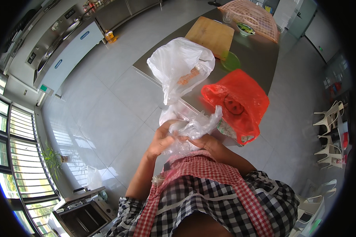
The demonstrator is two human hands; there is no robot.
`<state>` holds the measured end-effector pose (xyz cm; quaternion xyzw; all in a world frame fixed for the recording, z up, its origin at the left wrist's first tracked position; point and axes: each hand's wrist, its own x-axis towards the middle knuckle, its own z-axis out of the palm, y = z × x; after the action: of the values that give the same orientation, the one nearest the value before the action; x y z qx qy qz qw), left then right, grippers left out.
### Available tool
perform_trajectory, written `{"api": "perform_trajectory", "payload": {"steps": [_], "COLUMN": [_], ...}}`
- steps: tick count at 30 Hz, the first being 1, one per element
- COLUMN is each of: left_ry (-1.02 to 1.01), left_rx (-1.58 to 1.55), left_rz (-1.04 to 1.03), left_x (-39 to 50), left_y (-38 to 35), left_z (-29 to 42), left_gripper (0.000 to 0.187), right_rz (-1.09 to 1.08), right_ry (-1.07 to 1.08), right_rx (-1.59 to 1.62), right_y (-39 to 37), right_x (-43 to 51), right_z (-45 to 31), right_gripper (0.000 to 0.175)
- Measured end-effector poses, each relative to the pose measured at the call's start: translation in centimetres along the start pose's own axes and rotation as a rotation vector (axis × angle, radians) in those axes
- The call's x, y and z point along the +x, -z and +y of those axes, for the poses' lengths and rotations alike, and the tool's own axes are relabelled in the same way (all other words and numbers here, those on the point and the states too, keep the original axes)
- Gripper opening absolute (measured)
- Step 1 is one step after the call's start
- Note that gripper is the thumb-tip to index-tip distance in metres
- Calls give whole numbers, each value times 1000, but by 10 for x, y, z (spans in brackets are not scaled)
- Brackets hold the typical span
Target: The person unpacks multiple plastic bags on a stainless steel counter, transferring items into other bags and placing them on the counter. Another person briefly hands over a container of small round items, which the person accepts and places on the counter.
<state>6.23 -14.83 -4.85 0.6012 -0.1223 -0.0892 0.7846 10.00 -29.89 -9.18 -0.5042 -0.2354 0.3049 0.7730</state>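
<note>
Close to my body, over the front edge of a metal-topped table (256, 59), both hands grip a crumpled clear plastic bag (192, 127). My left hand (163, 137) holds its left side, with the fingers partly hidden in the film. On the other side my right hand (206, 141) pinches the plastic near its lower edge. Just beyond them a white plastic bag (178, 62) with orange print lies at the table's near left corner. A red plastic bag (240, 100) with a dark printed face sits to the right of my hands, partly over a greenish-grey cloth or pad (226, 129).
Farther back on the table are a wooden cutting board (210, 35), a green round item (230, 61), a bowl of green vegetables (245, 29) and a mesh food cover (252, 16). A steel sink counter (68, 53) runs along the left; white chairs (329, 118) stand at right.
</note>
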Motion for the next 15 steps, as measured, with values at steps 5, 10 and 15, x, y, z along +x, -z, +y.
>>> {"api": "perform_trajectory", "payload": {"steps": [5, 10, 15], "left_ry": [156, 144, -79], "left_rx": [-212, 114, 553], "left_rz": [85, 127, 163], "left_x": [-5, -2, 4], "left_y": [10, 14, 13], "left_z": [-10, -23, -23], "left_gripper": [52, 34, 28], "right_rz": [145, 185, 103], "right_ry": [8, -70, -72], "right_rx": [-46, 55, -354], "right_y": [12, 13, 15], "right_x": [-3, -8, -8], "right_z": [5, -16, -23], "right_gripper": [31, 29, 25]}}
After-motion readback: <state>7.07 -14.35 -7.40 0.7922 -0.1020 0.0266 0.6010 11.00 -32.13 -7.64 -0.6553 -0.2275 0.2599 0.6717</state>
